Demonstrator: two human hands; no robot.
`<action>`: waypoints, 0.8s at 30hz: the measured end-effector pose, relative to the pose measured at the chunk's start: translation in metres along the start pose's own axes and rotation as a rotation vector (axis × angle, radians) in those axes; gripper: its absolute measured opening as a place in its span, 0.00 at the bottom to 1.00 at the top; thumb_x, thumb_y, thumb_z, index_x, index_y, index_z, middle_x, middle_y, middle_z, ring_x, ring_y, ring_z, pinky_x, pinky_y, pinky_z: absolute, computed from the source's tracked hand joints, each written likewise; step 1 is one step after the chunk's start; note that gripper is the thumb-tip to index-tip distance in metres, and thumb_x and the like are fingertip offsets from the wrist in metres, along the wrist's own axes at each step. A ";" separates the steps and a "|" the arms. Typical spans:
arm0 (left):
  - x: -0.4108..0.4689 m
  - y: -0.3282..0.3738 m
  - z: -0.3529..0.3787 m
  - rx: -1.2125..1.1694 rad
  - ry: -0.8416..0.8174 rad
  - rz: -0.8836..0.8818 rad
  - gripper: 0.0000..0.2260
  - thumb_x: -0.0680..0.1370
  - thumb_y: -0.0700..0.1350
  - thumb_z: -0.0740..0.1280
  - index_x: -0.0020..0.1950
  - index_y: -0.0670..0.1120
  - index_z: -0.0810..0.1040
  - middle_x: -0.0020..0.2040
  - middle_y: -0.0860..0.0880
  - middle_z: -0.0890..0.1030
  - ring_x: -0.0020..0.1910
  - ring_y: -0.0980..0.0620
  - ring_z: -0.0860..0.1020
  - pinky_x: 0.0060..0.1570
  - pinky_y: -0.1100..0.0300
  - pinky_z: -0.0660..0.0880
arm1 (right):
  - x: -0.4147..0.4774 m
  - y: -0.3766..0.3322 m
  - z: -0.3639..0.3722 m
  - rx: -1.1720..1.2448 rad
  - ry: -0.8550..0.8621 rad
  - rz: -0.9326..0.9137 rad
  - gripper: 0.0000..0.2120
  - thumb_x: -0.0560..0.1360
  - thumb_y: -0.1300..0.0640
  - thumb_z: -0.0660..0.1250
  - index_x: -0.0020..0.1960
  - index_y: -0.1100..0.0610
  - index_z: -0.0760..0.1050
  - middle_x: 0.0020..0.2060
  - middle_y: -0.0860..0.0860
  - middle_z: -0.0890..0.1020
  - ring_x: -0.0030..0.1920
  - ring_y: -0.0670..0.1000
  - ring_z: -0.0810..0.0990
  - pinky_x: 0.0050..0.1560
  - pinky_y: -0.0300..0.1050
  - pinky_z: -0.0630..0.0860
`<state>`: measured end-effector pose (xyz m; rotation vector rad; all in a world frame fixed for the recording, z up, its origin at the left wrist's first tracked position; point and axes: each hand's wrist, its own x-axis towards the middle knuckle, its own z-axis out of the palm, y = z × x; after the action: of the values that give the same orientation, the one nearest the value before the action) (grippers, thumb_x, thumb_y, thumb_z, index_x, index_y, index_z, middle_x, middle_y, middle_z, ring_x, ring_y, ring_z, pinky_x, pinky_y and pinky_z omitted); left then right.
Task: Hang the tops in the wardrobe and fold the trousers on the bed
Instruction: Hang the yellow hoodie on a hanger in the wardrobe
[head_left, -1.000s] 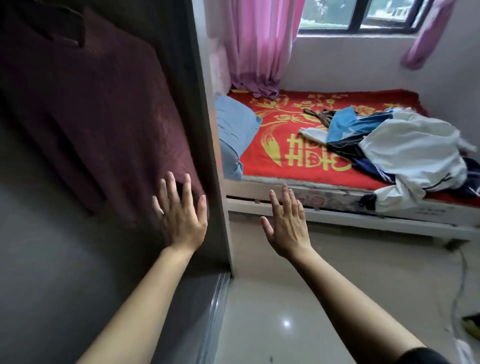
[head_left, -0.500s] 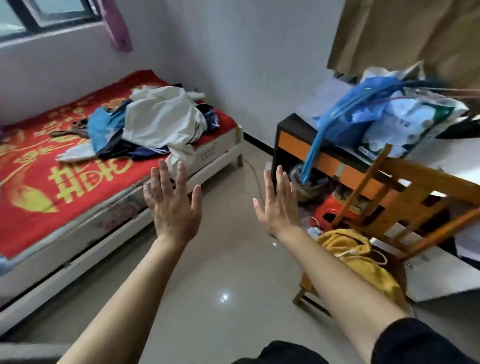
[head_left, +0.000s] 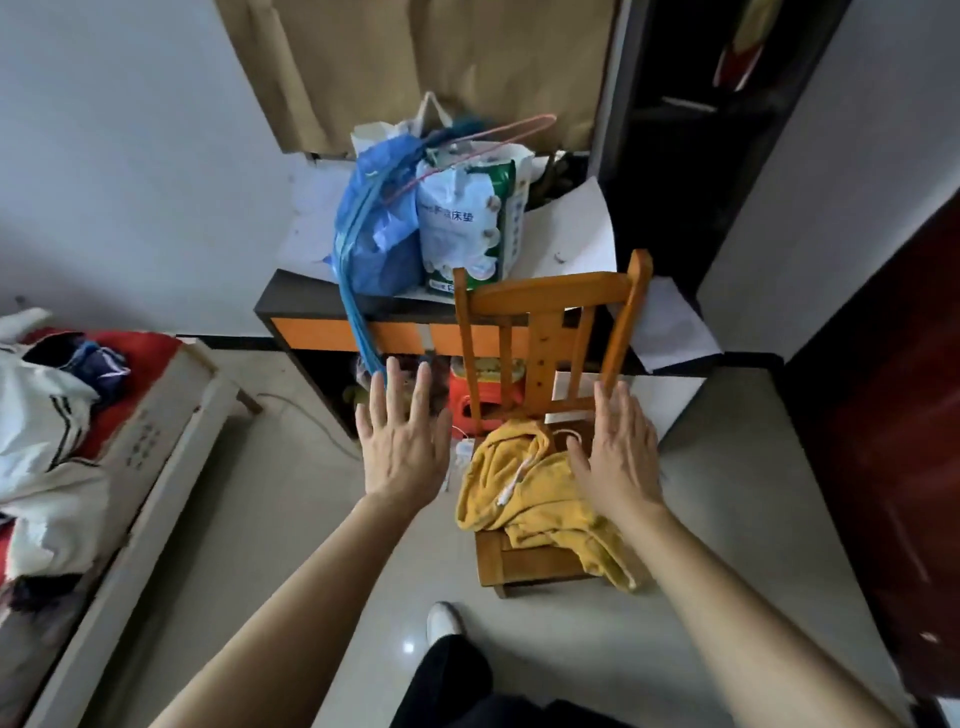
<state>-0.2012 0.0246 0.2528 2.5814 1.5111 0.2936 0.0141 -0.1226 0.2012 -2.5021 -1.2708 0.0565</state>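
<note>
Two hands are up in front, both spread flat, fingers straight, holding nothing. The left hand (head_left: 402, 449) hangs over the floor (head_left: 270, 519), just left of the wooden chair (head_left: 550, 301). The right hand (head_left: 618, 457) sits over the chair seat, right above the yellow hoodie (head_left: 524, 493); whether it touches the fabric, I can't tell. That hoodie lies crumpled on the seat between and below the two hands, white drawstring showing, one part spilling off the front corner under the right wrist. Beyond the hands, the chair back stands against a black-and-orange worktop (head_left: 311, 327) carrying a blue plastic bag (head_left: 379, 228) and a white-and-green pack (head_left: 467, 228), with a pink hanger (head_left: 498, 135) above them. Just past the left hand, under the worktop, is a red stool (head_left: 467, 395). Well off to the left of the left hand, the bed (head_left: 156, 447) holds a heap of clothes (head_left: 41, 441), white and dark blue.
</note>
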 end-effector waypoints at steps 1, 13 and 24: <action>0.010 0.005 0.008 0.000 -0.025 0.014 0.28 0.83 0.61 0.48 0.81 0.54 0.47 0.81 0.44 0.46 0.80 0.42 0.46 0.75 0.38 0.53 | 0.003 0.007 0.002 -0.016 -0.009 0.025 0.40 0.81 0.41 0.56 0.82 0.53 0.38 0.80 0.61 0.50 0.80 0.62 0.53 0.77 0.59 0.57; 0.110 -0.030 0.086 -0.040 -0.241 -0.016 0.33 0.78 0.68 0.34 0.80 0.55 0.39 0.81 0.45 0.41 0.80 0.42 0.43 0.77 0.40 0.51 | 0.087 -0.006 0.058 -0.149 -0.206 0.088 0.40 0.79 0.44 0.62 0.82 0.55 0.44 0.79 0.62 0.56 0.77 0.62 0.61 0.73 0.56 0.64; 0.080 -0.030 0.251 -0.326 -0.521 -0.665 0.37 0.80 0.64 0.55 0.81 0.52 0.39 0.81 0.42 0.42 0.79 0.40 0.47 0.73 0.41 0.57 | 0.076 0.055 0.191 -0.120 -0.510 0.099 0.41 0.79 0.42 0.62 0.81 0.50 0.41 0.80 0.59 0.54 0.76 0.61 0.63 0.70 0.54 0.69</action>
<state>-0.1295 0.1048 0.0100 1.6115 1.7947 -0.1833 0.0672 -0.0400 0.0124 -2.7571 -1.3572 0.7006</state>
